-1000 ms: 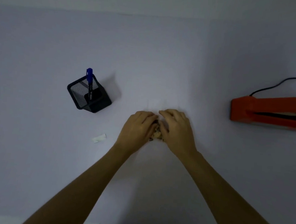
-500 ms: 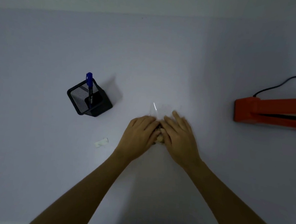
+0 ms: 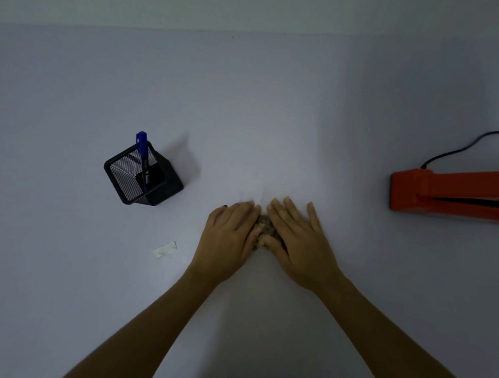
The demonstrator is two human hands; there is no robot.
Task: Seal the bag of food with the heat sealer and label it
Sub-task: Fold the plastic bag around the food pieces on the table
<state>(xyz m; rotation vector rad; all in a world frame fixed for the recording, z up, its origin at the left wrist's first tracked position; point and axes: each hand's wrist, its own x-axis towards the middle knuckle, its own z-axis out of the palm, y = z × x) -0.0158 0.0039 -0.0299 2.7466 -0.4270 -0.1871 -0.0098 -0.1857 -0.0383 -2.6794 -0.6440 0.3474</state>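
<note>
A clear plastic bag of brownish food [image 3: 264, 227] lies on the white table, mostly hidden under my hands. My left hand [image 3: 227, 240] and my right hand [image 3: 299, 244] rest side by side on it, palms down and fingers stretched forward, thumbs against the food lump between them. The bag's transparent top edge shows faintly just beyond my fingertips. The orange heat sealer [image 3: 446, 192] lies at the right edge with its jaw slightly apart. A small white label [image 3: 165, 249] lies on the table left of my left hand.
A black mesh pen holder [image 3: 155, 183] stands at the left, holding a blue marker [image 3: 142, 142]. A black power cable [image 3: 464, 146] runs from the sealer off to the right. The table's far edge meets a pale wall.
My fingers have flattened and stretched forward over the bag; the right hand's fingers are now spread. The bag's raised clear top edge has dropped lower.
</note>
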